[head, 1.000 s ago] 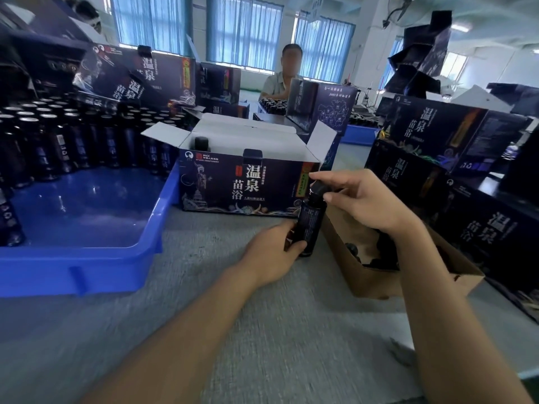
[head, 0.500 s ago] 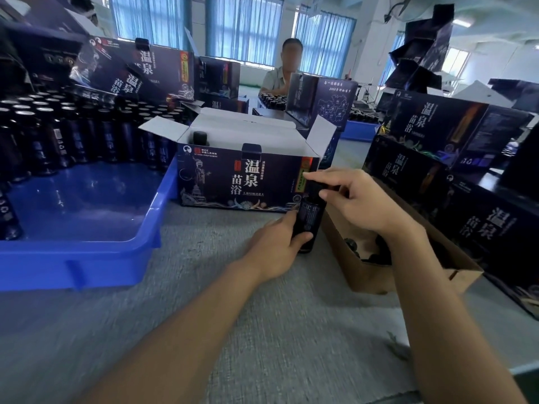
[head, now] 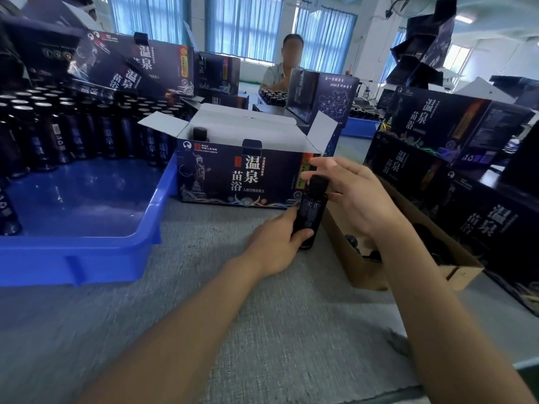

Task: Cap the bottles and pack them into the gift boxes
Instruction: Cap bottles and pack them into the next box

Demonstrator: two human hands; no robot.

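Note:
A small dark bottle [head: 310,211] stands upright on the grey table, just in front of the right end of an open gift box [head: 233,176]. My left hand [head: 277,243] grips the bottle's lower body. My right hand [head: 355,196] is at the black cap [head: 318,183] on top of the bottle, its fingers stretched out straight behind and beside the cap and touching it. One capped bottle [head: 200,134] stands inside the gift box at its left end.
A blue tray [head: 87,258] at the left holds several uncapped bottles [head: 73,132] along its far side. A brown cardboard box [head: 364,269] with loose black caps [head: 351,242] sits under my right arm. Closed gift boxes [head: 437,123] are stacked right and behind. A person [head: 287,68] sits opposite.
My right hand's fingers have straightened out around the cap, where they were curled over it. The bottle and my left hand have stayed in place.

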